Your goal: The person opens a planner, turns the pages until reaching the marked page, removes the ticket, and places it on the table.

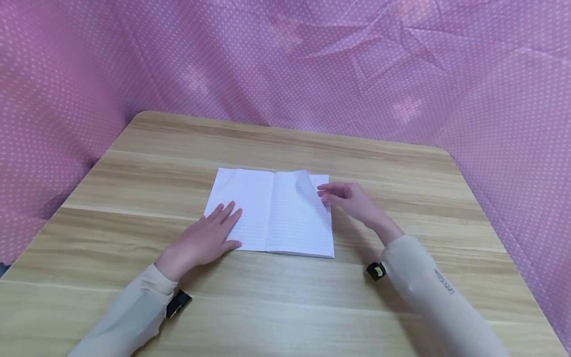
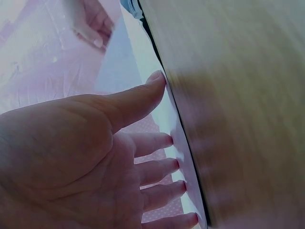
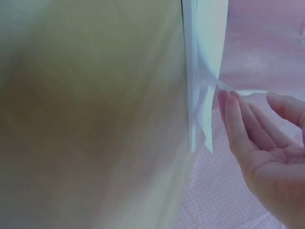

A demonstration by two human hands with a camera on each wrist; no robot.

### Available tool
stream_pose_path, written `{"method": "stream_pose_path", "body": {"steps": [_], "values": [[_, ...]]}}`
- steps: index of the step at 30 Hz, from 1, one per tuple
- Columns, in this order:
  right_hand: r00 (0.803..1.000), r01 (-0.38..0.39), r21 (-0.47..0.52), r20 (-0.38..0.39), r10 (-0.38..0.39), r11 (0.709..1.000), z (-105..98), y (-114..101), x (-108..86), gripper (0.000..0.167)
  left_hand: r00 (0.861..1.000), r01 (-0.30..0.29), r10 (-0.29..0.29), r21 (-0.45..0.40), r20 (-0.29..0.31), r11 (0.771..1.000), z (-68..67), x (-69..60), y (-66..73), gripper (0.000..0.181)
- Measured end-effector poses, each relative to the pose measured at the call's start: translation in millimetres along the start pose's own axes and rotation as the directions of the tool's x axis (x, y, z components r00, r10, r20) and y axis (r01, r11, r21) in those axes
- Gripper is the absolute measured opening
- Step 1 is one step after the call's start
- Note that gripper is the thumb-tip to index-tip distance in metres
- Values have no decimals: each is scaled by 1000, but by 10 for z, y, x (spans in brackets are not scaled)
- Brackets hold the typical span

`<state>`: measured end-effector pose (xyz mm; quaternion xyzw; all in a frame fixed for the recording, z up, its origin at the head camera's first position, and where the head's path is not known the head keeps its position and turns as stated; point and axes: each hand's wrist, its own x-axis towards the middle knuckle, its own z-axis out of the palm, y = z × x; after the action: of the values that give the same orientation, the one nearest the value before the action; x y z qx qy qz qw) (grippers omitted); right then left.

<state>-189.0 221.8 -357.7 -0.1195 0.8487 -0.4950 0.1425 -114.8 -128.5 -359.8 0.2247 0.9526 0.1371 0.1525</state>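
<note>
Both hands are at the notebook [image 1: 250,196], which we find lying open and face up on the wood-grained bench [image 1: 276,307]. We observe the left hand [image 1: 202,240] palm down with fingers spread, its fingertips on the left-hand page of the notebook, thumb at that page's near edge. We observe the right hand [image 1: 352,199] at the right edge of the notebook, fingers extended and slightly bent, thumb standing apart from them. One leaf [image 1: 292,208] on that side is raised and bowed, its free edge meeting the right fingertips; beneath it we see part of another page. Visible pages are white and ruled. Nearer to us than the notebook, we record two pale sleeves, the left sleeve [image 1: 129,310] and the right sleeve [image 1: 424,285], the latter bearing dark lettering that we cannot read in full. A small black device [image 1: 376,270] is by the right cuff and another black piece [image 1: 178,303] by the left. Beyond the notebook and to both sides of it, we note pink dotted cloth [image 1: 285,74], creased in places.
</note>
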Motion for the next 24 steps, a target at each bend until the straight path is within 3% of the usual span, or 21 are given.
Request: {"method": "stream_pose_path", "body": {"steps": [5,10,17,21,24], "values": [[996,-84,96,11,83,992,88,40,-199,46,1000,-4,4,5,-1,1000,4,3,6,70],[995,-92,266,70,76,959,196,21,-357,41,1000,-2,2,2,0,1000,12,2,6,71],[996,-75,320,63,57,944,339,-98,-477,44,1000,-7,7,3,-3,1000,25,21,-8,71],[996,9,456,79,-51,890,412,-189,-453,55,1000,-20,20,-23,-23,1000,35,15,-23,69],[979,88,517,114,-170,852,487,-266,-419,54,997,-34,30,-71,-67,997,37,6,-13,67]]}}
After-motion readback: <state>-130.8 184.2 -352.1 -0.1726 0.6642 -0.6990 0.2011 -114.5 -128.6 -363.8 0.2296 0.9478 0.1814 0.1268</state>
